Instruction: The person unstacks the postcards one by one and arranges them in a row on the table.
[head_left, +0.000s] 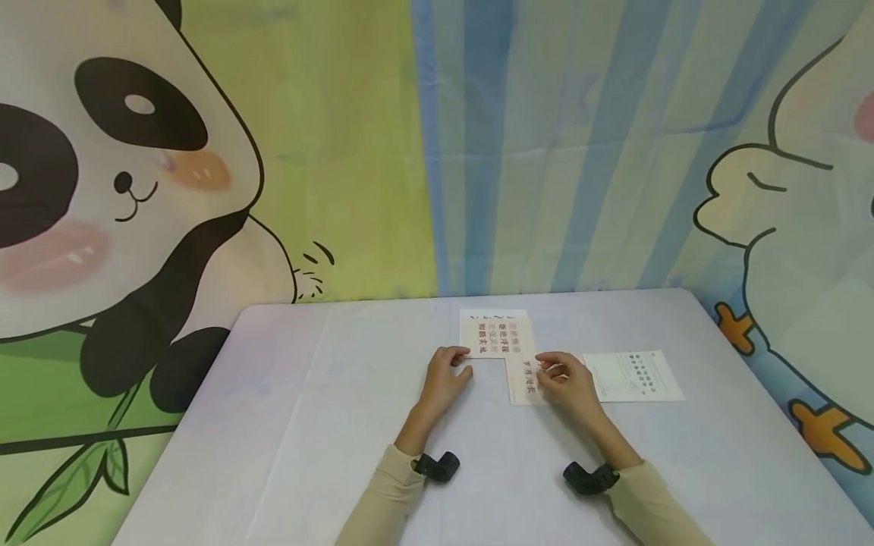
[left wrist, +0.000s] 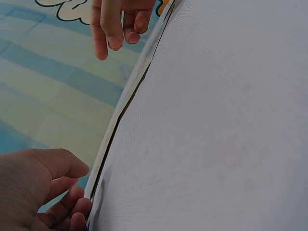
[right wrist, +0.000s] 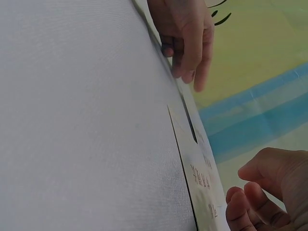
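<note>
Three white cards printed with characters lie on the white table. The back card (head_left: 495, 331) bears red and grey characters. Against its lower right corner lies the middle card (head_left: 524, 383), its right part covered by my right hand (head_left: 568, 383); whether the two cards overlap I cannot tell. The right-hand card (head_left: 631, 377) has small dark print. In the right wrist view, the thumb and loosely bent fingers of my right hand (right wrist: 274, 192) stand apart with nothing between them. My left hand (head_left: 442, 377), fingers relaxed and holding nothing, is just below the back card's left corner.
The pale table (head_left: 355, 455) ends in a back edge close behind the back card. Beyond it hangs a curtain (head_left: 355, 152) with a panda, stripes and a white cartoon figure. A black camera (head_left: 440, 466) sits on the left wrist, another camera (head_left: 589, 479) on the right.
</note>
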Available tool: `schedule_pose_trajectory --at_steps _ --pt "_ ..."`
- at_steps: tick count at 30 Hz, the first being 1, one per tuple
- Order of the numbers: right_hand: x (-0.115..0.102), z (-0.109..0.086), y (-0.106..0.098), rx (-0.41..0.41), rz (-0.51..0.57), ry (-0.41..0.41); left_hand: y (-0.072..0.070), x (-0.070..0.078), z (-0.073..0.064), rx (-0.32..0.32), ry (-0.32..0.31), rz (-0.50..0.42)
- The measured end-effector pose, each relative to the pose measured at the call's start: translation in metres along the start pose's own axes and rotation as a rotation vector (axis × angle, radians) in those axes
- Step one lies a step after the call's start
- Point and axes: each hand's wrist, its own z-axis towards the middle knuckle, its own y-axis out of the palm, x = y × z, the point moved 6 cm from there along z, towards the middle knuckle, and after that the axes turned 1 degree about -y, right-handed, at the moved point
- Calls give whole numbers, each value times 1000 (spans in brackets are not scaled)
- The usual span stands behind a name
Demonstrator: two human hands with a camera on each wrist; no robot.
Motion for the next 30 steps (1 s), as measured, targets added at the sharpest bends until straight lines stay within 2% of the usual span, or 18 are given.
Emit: schedule_pose_trajectory --at_steps 8,15,22,26,30 --pt "3 18 13 -16 -19 15 -7 -8 6 59 -40 5" --pt "15 24 19 -63 -52 114 -2 -15 11 10 -76 2" --pt "21 19 19 -43 -41 165 2 -16 11 -10 -63 61" --pt "23 18 21 -48 -36 193 0 -17 10 4 -59 95" --pt "21 23 21 -39 -74 182 -1 -17 12 20 -43 90"
